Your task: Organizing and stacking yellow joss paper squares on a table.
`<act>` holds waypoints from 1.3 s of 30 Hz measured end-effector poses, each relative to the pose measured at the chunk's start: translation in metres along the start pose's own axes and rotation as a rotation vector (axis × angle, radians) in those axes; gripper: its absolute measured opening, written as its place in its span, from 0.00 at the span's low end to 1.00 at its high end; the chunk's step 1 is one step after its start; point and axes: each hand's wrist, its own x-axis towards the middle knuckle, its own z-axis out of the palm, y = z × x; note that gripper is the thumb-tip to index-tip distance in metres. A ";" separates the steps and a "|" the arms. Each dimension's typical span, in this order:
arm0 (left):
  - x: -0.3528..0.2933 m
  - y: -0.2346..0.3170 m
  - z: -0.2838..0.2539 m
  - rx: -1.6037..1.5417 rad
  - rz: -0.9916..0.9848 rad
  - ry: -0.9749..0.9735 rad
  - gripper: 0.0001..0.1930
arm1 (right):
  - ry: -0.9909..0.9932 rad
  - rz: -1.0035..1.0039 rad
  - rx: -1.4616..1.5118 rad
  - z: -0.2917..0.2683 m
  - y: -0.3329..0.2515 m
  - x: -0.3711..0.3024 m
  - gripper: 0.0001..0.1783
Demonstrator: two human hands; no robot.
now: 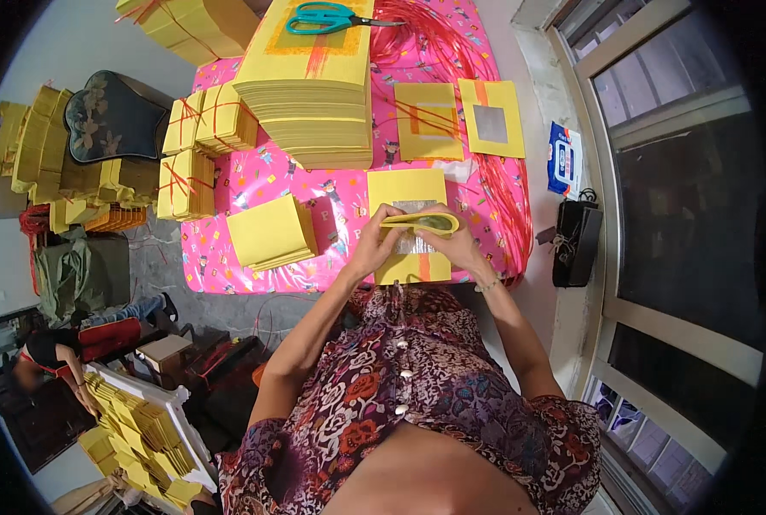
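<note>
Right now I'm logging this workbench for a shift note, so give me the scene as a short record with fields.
Left hand: left hand grips the left end of a folded yellow paper sheet
Right hand: right hand grips its right end
Under the hands: yellow sheet with a silver foil square
Surface: pink patterned tablecloth
Tall stack: yellow paper, teal scissors on top
Left side: bundles tied with red string
Elsewhere: another person at lower left

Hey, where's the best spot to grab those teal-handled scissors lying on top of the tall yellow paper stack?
Probably by the teal handle loops of the scissors, coming down from above: they lie flat on the tall yellow paper stack, loops at the left and closed blades pointing right, so the loops offer the fingers a safe, thick hold.
</note>
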 end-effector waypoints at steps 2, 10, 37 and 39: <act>0.000 -0.001 -0.001 0.001 -0.016 -0.004 0.06 | -0.003 -0.004 -0.016 0.000 0.001 0.000 0.14; 0.004 0.006 0.000 -0.017 -0.043 -0.017 0.06 | -0.009 0.058 0.026 -0.002 0.005 0.001 0.13; -0.006 0.102 0.019 -0.313 -0.137 0.149 0.22 | 0.089 0.035 0.186 0.004 -0.084 -0.008 0.18; -0.009 0.106 0.020 -0.312 -0.140 0.147 0.22 | 0.070 0.039 0.178 0.002 -0.089 -0.010 0.19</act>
